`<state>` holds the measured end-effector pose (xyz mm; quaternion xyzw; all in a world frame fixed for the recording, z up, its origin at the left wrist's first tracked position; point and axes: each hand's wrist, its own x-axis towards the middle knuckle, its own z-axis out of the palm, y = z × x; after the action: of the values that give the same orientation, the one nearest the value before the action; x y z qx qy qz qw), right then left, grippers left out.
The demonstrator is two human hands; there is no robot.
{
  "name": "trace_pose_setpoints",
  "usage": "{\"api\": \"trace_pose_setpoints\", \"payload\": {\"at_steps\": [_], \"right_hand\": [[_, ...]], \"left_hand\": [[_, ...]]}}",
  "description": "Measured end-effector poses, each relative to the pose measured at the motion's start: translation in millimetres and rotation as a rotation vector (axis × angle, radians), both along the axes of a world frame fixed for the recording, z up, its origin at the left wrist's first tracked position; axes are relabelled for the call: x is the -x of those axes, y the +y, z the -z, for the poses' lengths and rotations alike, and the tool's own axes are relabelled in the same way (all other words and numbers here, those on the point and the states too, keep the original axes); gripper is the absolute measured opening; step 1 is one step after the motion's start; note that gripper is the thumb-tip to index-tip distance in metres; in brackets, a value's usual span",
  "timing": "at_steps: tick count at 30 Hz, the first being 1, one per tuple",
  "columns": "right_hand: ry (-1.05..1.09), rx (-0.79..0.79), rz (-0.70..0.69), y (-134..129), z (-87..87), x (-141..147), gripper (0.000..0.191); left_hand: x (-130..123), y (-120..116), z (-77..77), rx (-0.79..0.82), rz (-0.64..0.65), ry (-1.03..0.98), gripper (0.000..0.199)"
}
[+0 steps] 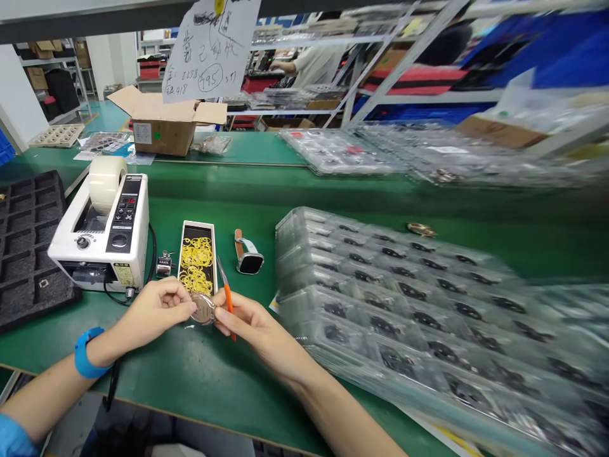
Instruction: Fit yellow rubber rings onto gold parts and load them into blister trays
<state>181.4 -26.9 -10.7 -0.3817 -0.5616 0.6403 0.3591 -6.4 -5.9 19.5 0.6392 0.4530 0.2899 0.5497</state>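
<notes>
Between my two hands is a round silver watch case (203,309), its flat face turned up, just above the green bench. My left hand (159,309) pinches its left edge with thumb and fingers, and a blue wrist strap circles that wrist. The right edge is pinched by my right hand (250,322), which also keeps a slim orange-handled tool with a pointed grey tip (228,297) tucked among its fingers. Directly beyond the case stands a white-rimmed box (214,244) holding many yellow rings (196,254). A smartwatch (250,262) with a pale strap lies to its right.
A tape dispenser (136,231) and a small metal tally counter (164,263) stand left. Black foam tray (35,254) lies at far left. Stacked clear plastic trays (323,355) with dark parts fill the right. Behind are a cardboard box (164,134) and a hanging handwritten paper (204,54).
</notes>
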Motion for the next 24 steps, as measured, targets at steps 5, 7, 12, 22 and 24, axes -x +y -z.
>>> {"api": "trace_pose_setpoints", "payload": {"at_steps": [5, 7, 12, 22, 24], "right_hand": [[-0.004, -0.008, 0.006, 0, -1.5, 1, 0.038], [-0.007, -0.009, 0.005, 0, -1.7, 2, 0.038], [-0.009, -0.012, -0.001, 0, -0.2, 0, 0.038], [-0.060, -0.073, 0.053, -1, -1.9, 7, 0.043], [-0.060, -0.090, 0.075, -2, -3.9, 8, 0.043]], "left_hand": [[0, 0, -0.1, -0.002, -0.008, 0.002, 0.017], [0, 0, 0.3, 0.003, -0.008, 0.001, 0.017], [0, 1, 2.5, -0.015, -0.016, 0.007, 0.018], [-4, -3, 13.0, -0.174, -0.086, 0.090, 0.016], [-3, -4, 12.5, -0.227, -0.107, 0.152, 0.018]]}}
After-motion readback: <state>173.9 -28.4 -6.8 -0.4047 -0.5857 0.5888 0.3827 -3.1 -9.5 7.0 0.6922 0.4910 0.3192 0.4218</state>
